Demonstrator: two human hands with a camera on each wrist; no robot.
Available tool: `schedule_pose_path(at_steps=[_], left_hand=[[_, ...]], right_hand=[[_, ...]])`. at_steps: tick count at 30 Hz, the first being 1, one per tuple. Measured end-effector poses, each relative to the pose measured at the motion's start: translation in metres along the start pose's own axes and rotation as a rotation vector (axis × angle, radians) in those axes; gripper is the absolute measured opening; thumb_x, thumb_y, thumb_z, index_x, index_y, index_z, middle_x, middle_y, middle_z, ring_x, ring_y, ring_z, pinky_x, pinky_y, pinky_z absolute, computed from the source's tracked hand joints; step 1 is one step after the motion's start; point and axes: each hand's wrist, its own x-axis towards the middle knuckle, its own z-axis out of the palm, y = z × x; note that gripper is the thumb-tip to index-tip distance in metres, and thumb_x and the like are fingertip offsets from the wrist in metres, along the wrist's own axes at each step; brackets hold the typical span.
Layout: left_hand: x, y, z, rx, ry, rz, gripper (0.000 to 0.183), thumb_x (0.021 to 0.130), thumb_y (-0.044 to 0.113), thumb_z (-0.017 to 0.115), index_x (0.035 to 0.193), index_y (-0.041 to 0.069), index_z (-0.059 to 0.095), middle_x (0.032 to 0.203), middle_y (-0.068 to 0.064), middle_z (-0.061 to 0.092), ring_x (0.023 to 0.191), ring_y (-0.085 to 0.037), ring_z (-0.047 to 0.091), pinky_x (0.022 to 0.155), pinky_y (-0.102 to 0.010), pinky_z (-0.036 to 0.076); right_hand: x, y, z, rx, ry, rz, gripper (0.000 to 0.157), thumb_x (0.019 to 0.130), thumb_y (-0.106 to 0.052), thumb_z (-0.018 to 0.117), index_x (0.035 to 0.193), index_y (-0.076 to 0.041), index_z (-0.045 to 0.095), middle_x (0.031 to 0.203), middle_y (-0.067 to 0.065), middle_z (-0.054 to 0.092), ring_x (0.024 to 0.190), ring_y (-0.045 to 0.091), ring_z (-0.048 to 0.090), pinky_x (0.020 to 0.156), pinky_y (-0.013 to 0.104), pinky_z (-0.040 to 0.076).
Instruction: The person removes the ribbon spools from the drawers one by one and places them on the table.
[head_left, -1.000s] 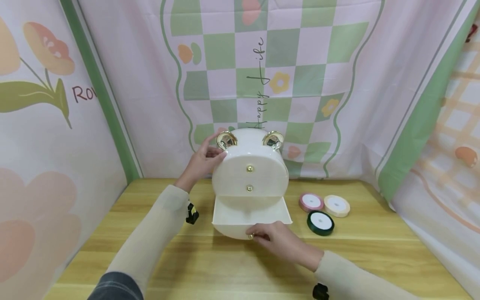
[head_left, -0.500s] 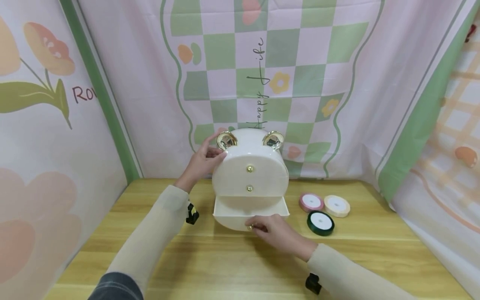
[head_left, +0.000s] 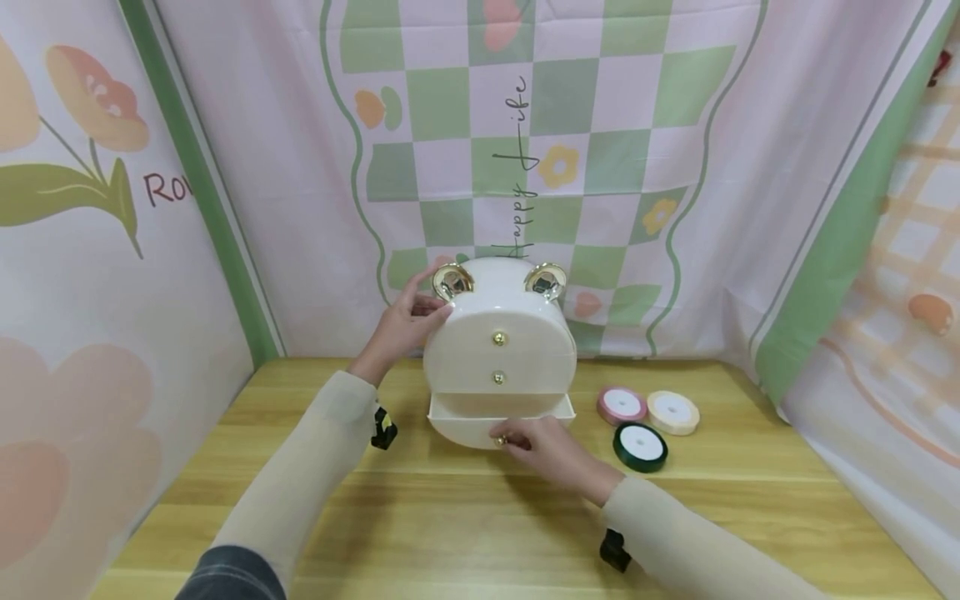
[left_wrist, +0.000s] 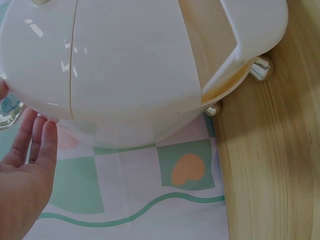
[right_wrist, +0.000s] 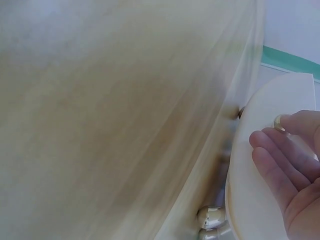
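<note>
A glossy white storage box [head_left: 465, 358] with two gold ears stands on the table, its lowest drawer [head_left: 459, 431] partly pulled out. My right hand [head_left: 553, 454] pinches the small gold drawer knob [head_left: 501, 440] between thumb and finger; the right wrist view also shows this knob [right_wrist: 279, 123], partly behind the thumb. My left hand [head_left: 401, 332] rests against the upper left of the box beside the left ear [head_left: 453, 282]. In the left wrist view, its fingers [left_wrist: 47, 145] reach out fairly straight to touch the box's side. The visible strip inside the drawer shows nothing lying there.
Right of the box lie three ribbon spools: pink [head_left: 622, 405], cream [head_left: 672, 412] and dark green [head_left: 640, 447]. Two more gold knobs are on the closed upper front [head_left: 532, 358]. A patterned curtain [head_left: 630, 192] hangs behind the wooden table [head_left: 420, 525].
My right hand has pushed the lowest drawer inward by its knob, so less of it sticks out. The left hand has stayed in place on the box.
</note>
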Motion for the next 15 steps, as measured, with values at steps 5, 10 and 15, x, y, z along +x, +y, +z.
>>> schedule_pose_path(at_steps=[5,10,15], left_hand=[[0.000,0.000,0.001,0.000,0.001,-0.005,0.069,0.097,0.036,0.069,0.152,0.052,0.031,0.119,-0.004,0.062,0.110,-0.024,0.058,0.096,-0.043,0.049],[0.000,0.000,0.000,-0.007,-0.001,-0.006,0.068,0.097,0.036,0.069,0.151,0.052,0.031,0.119,-0.004,0.062,0.110,-0.024,0.058,0.096,-0.043,0.049],[0.000,-0.001,0.000,-0.015,-0.004,0.002,0.068,0.097,0.035,0.068,0.151,0.052,0.031,0.120,-0.004,0.062,0.111,-0.025,0.058,0.095,-0.044,0.050]], right_hand=[[0.006,0.001,0.000,-0.014,0.009,0.005,0.022,0.089,0.003,0.072,0.107,-0.008,0.076,0.092,-0.001,0.072,0.079,0.006,0.060,0.070,0.026,0.054],[0.012,0.003,0.000,-0.026,0.007,0.022,0.022,0.089,0.003,0.072,0.108,-0.008,0.076,0.094,0.001,0.072,0.079,0.007,0.060,0.070,0.027,0.054],[0.017,0.004,-0.001,-0.035,-0.007,0.061,0.021,0.090,0.001,0.072,0.109,-0.009,0.076,0.095,-0.001,0.072,0.078,0.008,0.058,0.070,0.028,0.054]])
